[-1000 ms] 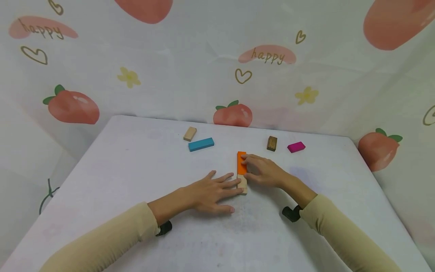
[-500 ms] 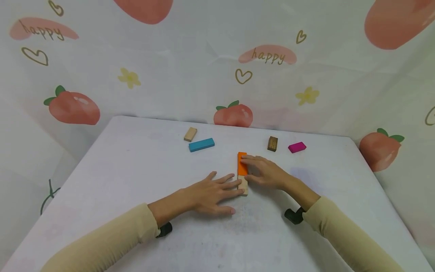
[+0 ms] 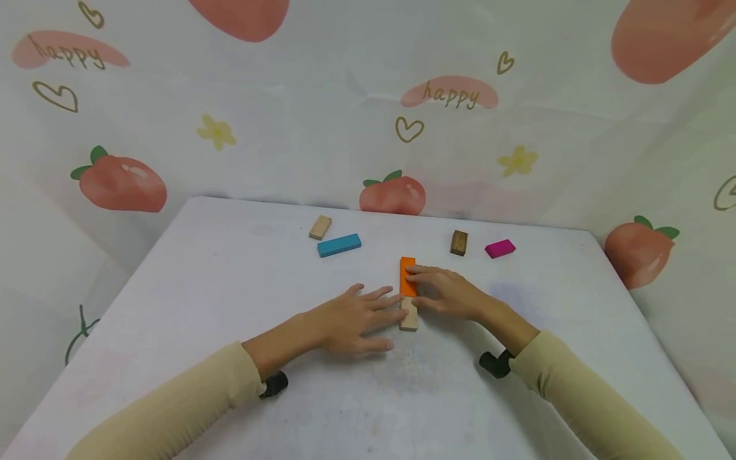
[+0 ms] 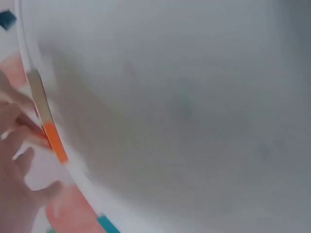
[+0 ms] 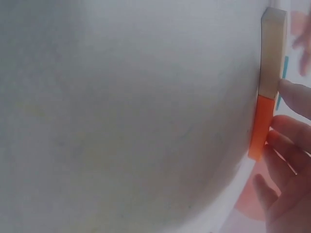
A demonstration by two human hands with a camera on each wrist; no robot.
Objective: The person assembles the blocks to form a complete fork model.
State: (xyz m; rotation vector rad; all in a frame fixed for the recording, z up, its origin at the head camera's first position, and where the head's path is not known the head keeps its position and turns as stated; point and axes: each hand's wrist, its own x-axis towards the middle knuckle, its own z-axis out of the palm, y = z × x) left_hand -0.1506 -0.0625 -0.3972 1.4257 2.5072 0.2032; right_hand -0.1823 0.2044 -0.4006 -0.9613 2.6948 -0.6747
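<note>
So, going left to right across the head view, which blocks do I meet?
Blue block, orange block, brown block, pink block. Far pale block and near pale block left out: their left-right spans overlap blue and orange.

Two blocks (image 3: 408,290) between hands (image 3: 356,322), four blocks (image 3: 339,245) behind

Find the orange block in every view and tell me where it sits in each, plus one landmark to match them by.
Head: orange block, just right of and below centre.
Left wrist: orange block, far left, below mid-height.
Right wrist: orange block, toward the right edge, slightly below mid-height.
Shared landmark: the pale wooden block lying end to end with it.
</note>
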